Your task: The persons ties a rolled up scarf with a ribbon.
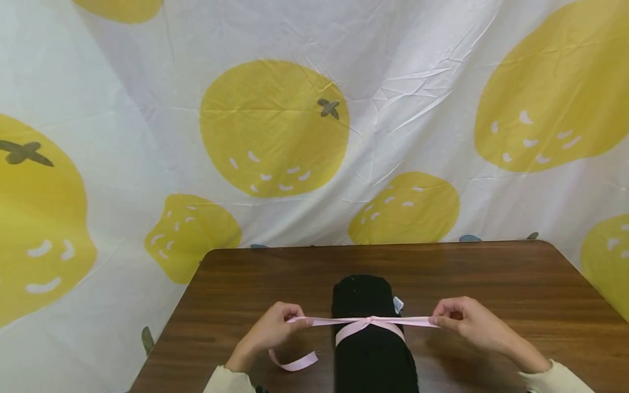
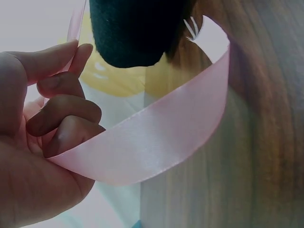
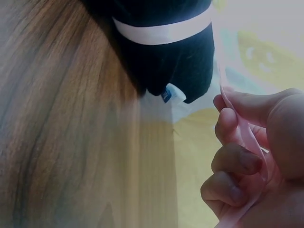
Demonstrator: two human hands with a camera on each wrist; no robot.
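A rolled black cloth (image 1: 366, 360) lies lengthwise on the table, with a pink ribbon (image 1: 334, 321) wrapped round it and crossed in a knot on top. On the left side my left hand (image 1: 275, 329) pinches one end between thumb and forefinger; the ribbon's loose tail curls down from the palm, its cut end frayed in the left wrist view. My right hand (image 1: 474, 323) pinches the other end, and in the right wrist view that ribbon runs on through the curled fingers. Between the hands the ribbon is stretched nearly straight above the roll.
The brown wooden table (image 1: 245, 273) has rounded far corners. Behind it hangs a white cloth (image 1: 408, 33) printed with yellow fruit. A small white tag (image 3: 175, 94) sticks out from the roll's side near its far end.
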